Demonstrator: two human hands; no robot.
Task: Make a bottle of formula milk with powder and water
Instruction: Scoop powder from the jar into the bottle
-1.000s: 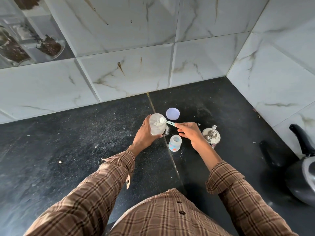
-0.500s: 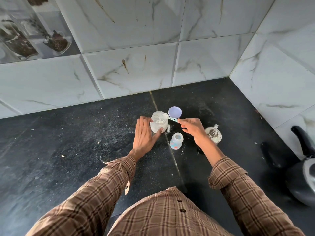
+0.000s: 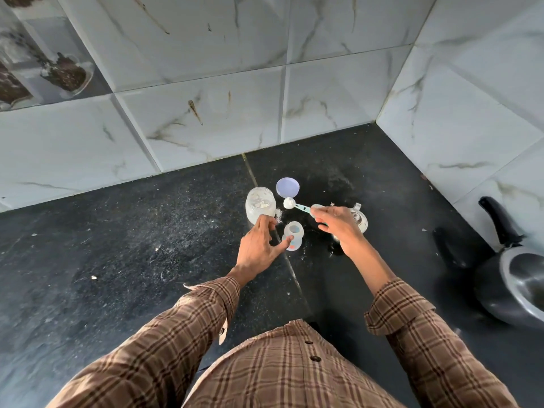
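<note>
A clear jar with white powder stands open on the black counter. Just right of it lies its pale purple lid. A small open baby bottle with coloured marks stands in front of the jar. My right hand pinches the handle of a teal scoop, whose bowl is heaped with powder and hovers between jar and bottle. My left hand is spread out, its thumb touching the bottle's side and its fingertips near the jar's base.
A small steel kettle sits behind my right hand, partly hidden. A dark pressure cooker with a black handle stands at the right edge. Marble-tiled walls close the back and right. Spilled powder specks the counter by the jar.
My left hand let go of the jar and shifted toward the baby bottle. My right hand drew the filled scoop out of the jar and to the right.
</note>
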